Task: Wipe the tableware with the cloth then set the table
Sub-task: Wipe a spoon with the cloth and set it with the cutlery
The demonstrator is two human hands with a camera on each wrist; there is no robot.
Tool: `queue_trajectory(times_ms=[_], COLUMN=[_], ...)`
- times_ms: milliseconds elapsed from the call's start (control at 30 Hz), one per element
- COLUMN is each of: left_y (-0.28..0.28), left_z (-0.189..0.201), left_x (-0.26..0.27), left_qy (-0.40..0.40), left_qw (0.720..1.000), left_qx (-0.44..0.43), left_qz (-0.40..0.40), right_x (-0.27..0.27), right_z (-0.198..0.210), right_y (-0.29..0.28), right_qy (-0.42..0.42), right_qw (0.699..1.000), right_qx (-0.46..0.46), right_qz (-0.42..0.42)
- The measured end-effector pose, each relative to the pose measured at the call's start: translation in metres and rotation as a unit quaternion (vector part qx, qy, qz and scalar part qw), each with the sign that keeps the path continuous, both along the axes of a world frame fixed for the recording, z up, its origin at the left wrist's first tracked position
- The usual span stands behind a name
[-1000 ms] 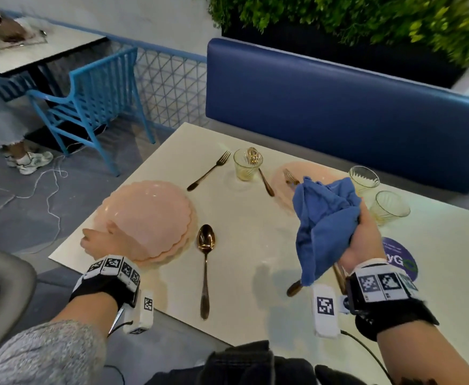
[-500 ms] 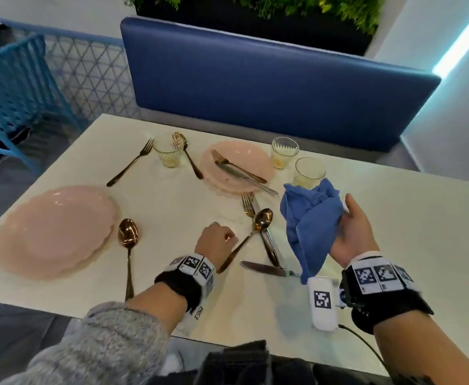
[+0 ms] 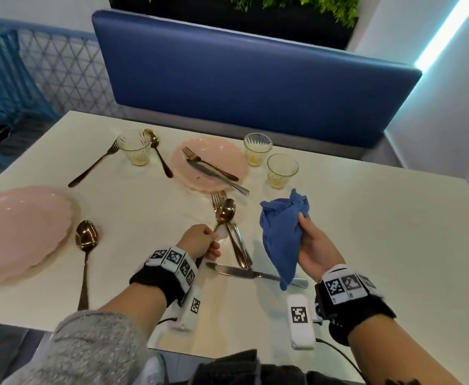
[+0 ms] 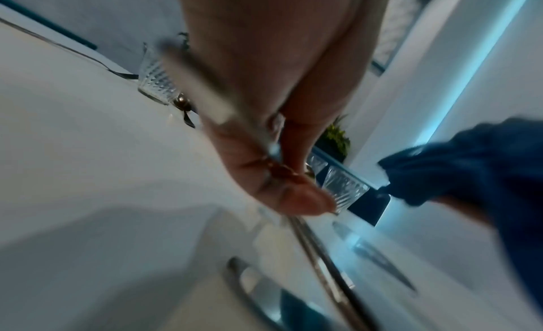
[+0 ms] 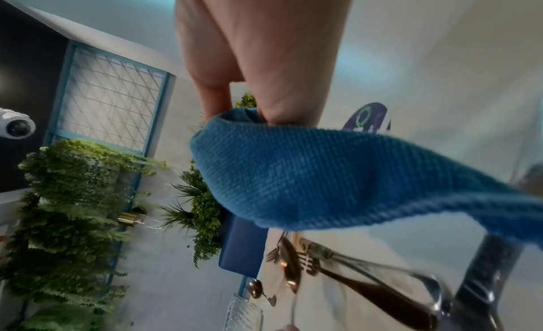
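My left hand [image 3: 212, 236] grips the handle of a gold spoon [image 3: 225, 213]; its bowl points away from me over a fork [image 3: 216, 198] and more cutlery lying on the white table [image 3: 366, 232]. In the left wrist view the fingers [image 4: 264, 173] pinch the blurred handle [image 4: 202, 89]. To the right, my right hand [image 3: 305, 232] holds a bunched blue cloth [image 3: 282, 234] up off the table, and its lower corner hangs over a silver knife [image 3: 236, 270]. The cloth [image 5: 323, 173] fills the right wrist view.
A stack of pink plates [image 3: 19, 232] lies at the left with a gold spoon [image 3: 86, 237] beside it. Farther back are a pink plate [image 3: 222, 151] carrying a fork and knife, three glasses [image 3: 134, 147] [image 3: 257, 148] [image 3: 282, 169], a fork [image 3: 94, 165] and a blue bench [image 3: 241, 79].
My left hand left the pink plates, moved right to the cutlery pile and took the spoon's handle. The right hand kept the cloth raised, and my view swung right.
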State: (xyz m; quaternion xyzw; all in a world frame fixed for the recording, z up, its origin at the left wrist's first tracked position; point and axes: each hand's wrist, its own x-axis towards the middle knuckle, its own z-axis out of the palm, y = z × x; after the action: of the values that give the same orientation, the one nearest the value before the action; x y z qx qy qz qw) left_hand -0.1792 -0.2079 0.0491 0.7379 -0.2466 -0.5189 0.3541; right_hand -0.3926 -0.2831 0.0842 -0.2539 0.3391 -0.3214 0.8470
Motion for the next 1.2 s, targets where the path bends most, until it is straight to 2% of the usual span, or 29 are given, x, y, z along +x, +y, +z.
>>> queue_trajectory(times_ms=[33, 133, 200, 300, 433, 500, 600, 667, 733, 833, 900, 967, 1067, 1200], left_y=[0.005, 0.012, 0.015, 0.024, 0.037, 0.042, 0.05, 0.062, 0.076, 0.086, 0.086, 0.087, 0.095, 0.106], left_z=[0.009, 0.025, 0.034, 0.045, 0.054, 0.059, 0.067, 0.073, 0.075, 0.07, 0.067, 0.066, 0.068, 0.069], left_x=[-0.003, -0.014, -0.024, -0.03, -0.011, 0.001, 0.016, 0.023, 0.029, 0.042, 0.053, 0.065, 0.088, 0.113], left_qy=[0.046, 0.078, 0.112, 0.131, 0.063, 0.046, 0.063, 0.067, 0.087, 0.088, 0.086, 0.104, 0.124, 0.113], left_qw=[0.998, 0.992, 0.987, 0.982, 0.992, 0.994, 0.992, 0.989, 0.987, 0.991, 0.992, 0.991, 0.989, 0.989], left_qx=[-0.03, -0.087, -0.11, -0.137, -0.107, -0.095, -0.111, -0.117, -0.109, -0.09, -0.088, -0.085, -0.083, -0.067], left_qz=[0.027, 0.041, 0.039, 0.021, -0.021, -0.026, -0.023, -0.056, -0.076, -0.044, -0.021, -0.008, -0.023, -0.065], right_x=[0.007, 0.039, 0.069, 0.101, 0.117, 0.124, 0.141, 0.15, 0.154, 0.174, 0.196, 0.214, 0.226, 0.228], right_z=[-0.004, -0.007, -0.01, -0.011, -0.001, 0.006, 0.01, 0.016, 0.019, 0.009, -0.002, -0.009, -0.005, 0.01], right_y=[-0.003, -0.003, 0.001, 0.007, -0.005, -0.007, -0.006, -0.004, -0.003, 0.01, 0.026, 0.041, 0.044, 0.025], right_qy=[-0.003, -0.01, 0.064, 0.232, 0.352, 0.369, 0.362, 0.369, 0.349, 0.306, 0.273, 0.239, 0.229, 0.204], right_qw=[1.0, 0.999, 0.99, 0.938, 0.859, 0.832, 0.816, 0.808, 0.821, 0.869, 0.918, 0.953, 0.96, 0.95], right_qx=[-0.004, -0.036, -0.12, -0.256, -0.369, -0.413, -0.446, -0.448, -0.423, -0.329, -0.228, -0.144, -0.133, -0.188], right_qz=[-0.004, 0.002, 0.025, 0.006, -0.04, -0.041, -0.059, -0.103, -0.16, -0.205, -0.176, -0.119, -0.088, -0.143])
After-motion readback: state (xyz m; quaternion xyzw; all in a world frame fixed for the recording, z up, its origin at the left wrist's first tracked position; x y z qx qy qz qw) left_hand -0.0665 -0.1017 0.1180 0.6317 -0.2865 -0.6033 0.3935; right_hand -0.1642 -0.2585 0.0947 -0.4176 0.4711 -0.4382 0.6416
